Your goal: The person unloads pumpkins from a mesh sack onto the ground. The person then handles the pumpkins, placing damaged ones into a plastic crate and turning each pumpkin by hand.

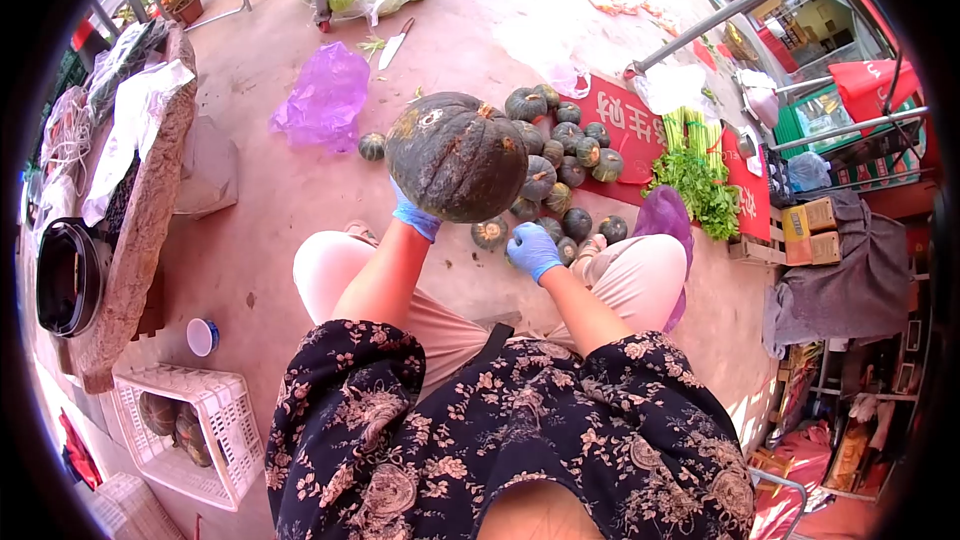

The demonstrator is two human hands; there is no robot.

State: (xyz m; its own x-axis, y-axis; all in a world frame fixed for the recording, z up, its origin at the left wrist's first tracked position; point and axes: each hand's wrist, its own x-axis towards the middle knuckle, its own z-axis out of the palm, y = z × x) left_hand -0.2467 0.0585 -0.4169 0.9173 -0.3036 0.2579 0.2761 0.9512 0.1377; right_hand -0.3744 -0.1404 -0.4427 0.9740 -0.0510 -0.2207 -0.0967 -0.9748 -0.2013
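Note:
A large dark green pumpkin [455, 160] with brown scarred patches is held up in front of me. My left hand [418, 217], in a blue glove, grips it from below at its left side, with most of the fingers hidden behind it. My right hand [535, 250], also gloved in blue, is closed beside the pile; whatever it holds, if anything, is hidden. Several small green pumpkins [572, 171] lie heaped on the ground just past this hand. One small pumpkin [371, 146] sits apart, left of the big one.
A purple plastic bag [325, 100] and a knife [396, 44] lie on the ground ahead. Celery [693, 165] rests on a red sheet [627, 125] at right. A white crate [240, 440] at lower left holds large pumpkins. A stone slab [140, 230] stands left.

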